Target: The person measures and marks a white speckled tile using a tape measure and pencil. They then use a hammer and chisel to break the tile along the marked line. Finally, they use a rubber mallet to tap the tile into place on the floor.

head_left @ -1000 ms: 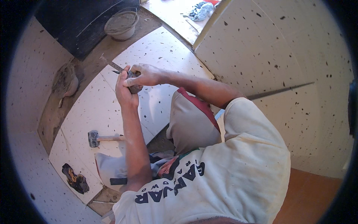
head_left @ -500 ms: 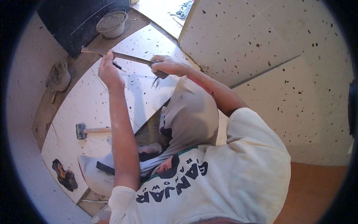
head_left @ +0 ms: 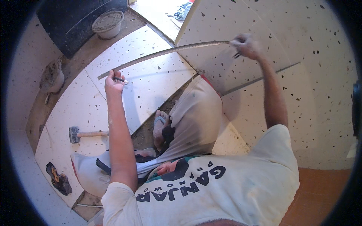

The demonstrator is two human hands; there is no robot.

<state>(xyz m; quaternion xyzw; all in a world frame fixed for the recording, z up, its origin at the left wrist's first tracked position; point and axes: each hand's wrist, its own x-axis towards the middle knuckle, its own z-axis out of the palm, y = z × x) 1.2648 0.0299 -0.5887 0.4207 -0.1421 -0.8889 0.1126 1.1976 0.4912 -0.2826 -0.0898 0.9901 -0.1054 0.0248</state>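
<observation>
Left grip [head_left: 114, 86] is pinching a measuring tape [head_left: 169, 50], tip pointing left beyond it, length running rightward to the clenched right grip [head_left: 247, 46].

My tape [head_left: 166, 51] looks like metal, my shirt [head_left: 241, 184] matt cloth, the hammer handle [head_left: 92, 133] wood, the floor tiles [head_left: 145, 96] smooth and glossy.

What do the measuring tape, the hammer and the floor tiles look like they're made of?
Measuring tape: probably thin, dull metal; the flat band spans without sagging.
Hammer: handle seems bare wood, tan and matte; its grey, scuffed head could be rubber or metal.
Floor tiles: likely glazed ceramic or polished stone, white with dark flecks and a soft sheen.
</observation>
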